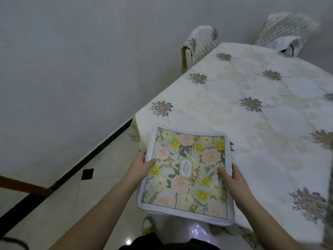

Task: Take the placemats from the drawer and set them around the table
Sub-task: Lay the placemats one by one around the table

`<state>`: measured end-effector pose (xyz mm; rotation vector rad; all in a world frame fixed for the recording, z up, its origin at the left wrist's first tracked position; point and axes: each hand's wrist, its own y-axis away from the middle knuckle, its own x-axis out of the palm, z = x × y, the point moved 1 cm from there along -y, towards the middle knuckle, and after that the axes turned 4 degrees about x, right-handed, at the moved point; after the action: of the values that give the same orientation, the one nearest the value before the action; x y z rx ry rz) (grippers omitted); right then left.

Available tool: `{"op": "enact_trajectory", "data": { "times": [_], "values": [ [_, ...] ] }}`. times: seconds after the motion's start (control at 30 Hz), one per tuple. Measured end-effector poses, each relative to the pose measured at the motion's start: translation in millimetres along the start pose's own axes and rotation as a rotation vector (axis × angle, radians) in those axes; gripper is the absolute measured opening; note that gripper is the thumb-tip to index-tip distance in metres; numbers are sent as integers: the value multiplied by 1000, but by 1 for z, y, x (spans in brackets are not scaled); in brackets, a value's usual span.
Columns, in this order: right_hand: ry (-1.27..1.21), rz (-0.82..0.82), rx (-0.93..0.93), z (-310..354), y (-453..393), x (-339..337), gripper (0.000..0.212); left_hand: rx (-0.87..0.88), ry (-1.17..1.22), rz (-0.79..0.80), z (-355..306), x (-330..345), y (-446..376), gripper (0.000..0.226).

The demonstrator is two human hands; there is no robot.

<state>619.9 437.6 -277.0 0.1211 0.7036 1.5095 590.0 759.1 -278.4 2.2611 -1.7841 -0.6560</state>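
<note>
A stack of floral placemats (187,170), pink and yellow flowers with a white border, is held over the near left corner of the table (261,105). My left hand (142,165) grips the stack's left edge, thumb on top. My right hand (232,179) grips its right edge, thumb on top and fingers underneath. The table wears a white embroidered cloth with grey-brown flower motifs. The drawer is out of view.
Two chairs with patterned covers stand at the far side, one (200,44) by the wall, the other (286,29) holding a white garment. The white wall runs along the left. A tiled floor (86,201) with a black strip lies below.
</note>
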Motion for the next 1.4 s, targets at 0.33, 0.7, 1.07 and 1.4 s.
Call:
{"op": "enact_trajectory", "data": {
  "times": [0.33, 0.7, 1.07, 1.4],
  "values": [
    [-223, -259, 194, -23, 28, -5, 28, 119, -234, 305, -26, 45, -85, 43],
    [-255, -255, 270, -61, 20, -19, 31, 70, -303, 411, -14, 78, -107, 44],
    [65, -444, 243, -76, 7, -2, 46, 296, -647, 359, 10, 86, -111, 32],
    [602, -518, -113, -54, -23, 40, 56, 822, -1085, 334, 18, 123, -95, 63]
  ]
}}
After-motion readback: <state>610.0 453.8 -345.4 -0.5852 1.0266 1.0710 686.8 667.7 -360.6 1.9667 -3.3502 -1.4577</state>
